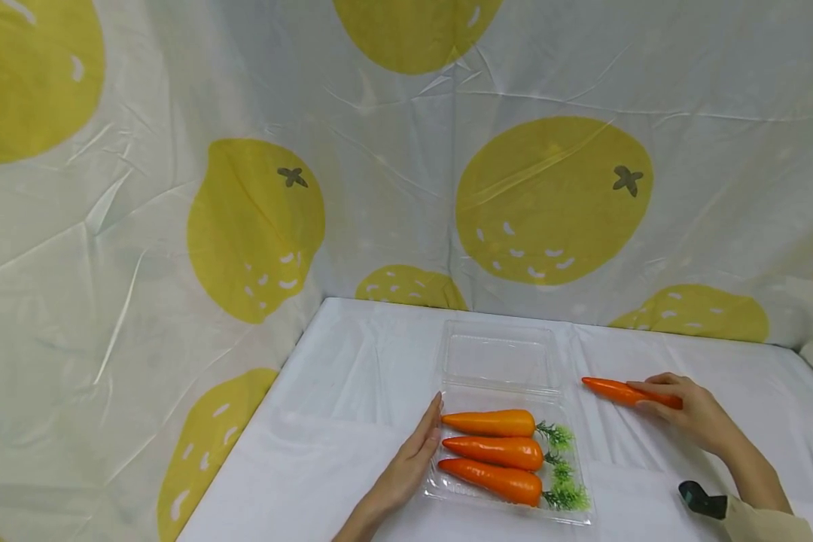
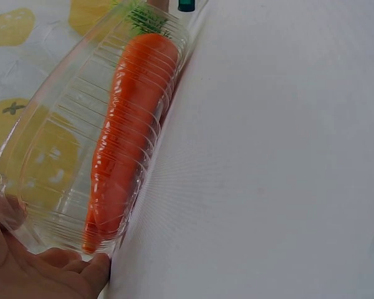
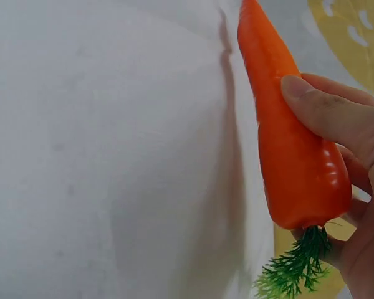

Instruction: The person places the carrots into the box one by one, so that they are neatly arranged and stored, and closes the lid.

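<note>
My right hand point(image 1: 684, 410) pinches a toy carrot point(image 3: 293, 143) between thumb and fingers, over the right part of the table. Its tip points left, and a green leafy top point(image 3: 299, 265) hangs from the thick end. At the left side of a clear plastic clamshell box point(image 1: 430, 489), my left hand point(image 1: 409, 459) rests with its fingers along the wall. Inside the box lie three carrots side by side, an upper one point(image 1: 491, 423), a middle one point(image 1: 494, 452) and a lower one point(image 1: 494, 480), tips left and green tops right.
The box's lid point(image 1: 497, 360) lies folded back, away from me. A white cloth covers the table point(image 1: 352, 376). Behind and to the left hangs a lemon-print curtain point(image 1: 393, 188). By the right sleeve is a dark green strap piece point(image 1: 701, 499).
</note>
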A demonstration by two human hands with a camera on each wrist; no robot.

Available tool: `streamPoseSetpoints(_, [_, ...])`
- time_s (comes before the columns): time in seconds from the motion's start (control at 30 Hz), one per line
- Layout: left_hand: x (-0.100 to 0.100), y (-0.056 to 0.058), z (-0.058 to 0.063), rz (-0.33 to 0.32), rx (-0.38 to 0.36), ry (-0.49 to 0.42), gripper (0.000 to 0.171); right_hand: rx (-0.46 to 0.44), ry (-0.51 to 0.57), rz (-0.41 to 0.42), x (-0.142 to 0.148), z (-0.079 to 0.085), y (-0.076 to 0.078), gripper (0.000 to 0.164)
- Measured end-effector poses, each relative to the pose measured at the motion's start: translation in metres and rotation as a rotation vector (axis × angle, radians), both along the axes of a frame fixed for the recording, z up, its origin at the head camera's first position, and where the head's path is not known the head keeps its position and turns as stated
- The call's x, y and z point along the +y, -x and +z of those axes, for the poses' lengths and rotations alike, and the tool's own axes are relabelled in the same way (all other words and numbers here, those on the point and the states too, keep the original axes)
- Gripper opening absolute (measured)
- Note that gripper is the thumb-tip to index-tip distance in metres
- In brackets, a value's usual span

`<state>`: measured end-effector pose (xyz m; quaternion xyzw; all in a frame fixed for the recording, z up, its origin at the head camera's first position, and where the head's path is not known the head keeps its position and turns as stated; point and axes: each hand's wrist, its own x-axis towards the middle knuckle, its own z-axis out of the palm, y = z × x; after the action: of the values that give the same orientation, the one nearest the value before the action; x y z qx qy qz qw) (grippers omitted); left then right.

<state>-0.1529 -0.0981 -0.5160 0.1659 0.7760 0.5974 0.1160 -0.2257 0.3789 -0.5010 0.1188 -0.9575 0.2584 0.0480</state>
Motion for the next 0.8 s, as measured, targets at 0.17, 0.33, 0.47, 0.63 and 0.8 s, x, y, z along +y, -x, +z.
streamPoseSetpoints(0.17, [0.000,0.000,0.001,0.005,-0.002,0.009,0.057,0.030,-0.001,-0.030,-0.004,0.009,-0.006,0.036])
streamPoseSetpoints(0.33, [0.000,-0.001,0.001,0.002,-0.002,0.001,0.058,0.060,0.018,-0.044,-0.012,0.016,-0.011,0.034])
streamPoseSetpoints(0.47, [0.000,-0.001,0.000,-0.002,-0.001,-0.001,0.058,0.101,0.042,-0.044,-0.020,0.021,-0.017,0.031])
streamPoseSetpoints(0.63, [-0.001,-0.001,0.000,-0.001,0.003,0.002,0.058,0.111,0.072,-0.023,-0.030,0.029,-0.021,0.032])
streamPoseSetpoints(0.8, [-0.001,-0.001,-0.001,0.003,0.004,0.007,0.058,0.135,0.095,-0.001,-0.038,0.035,-0.025,0.029])
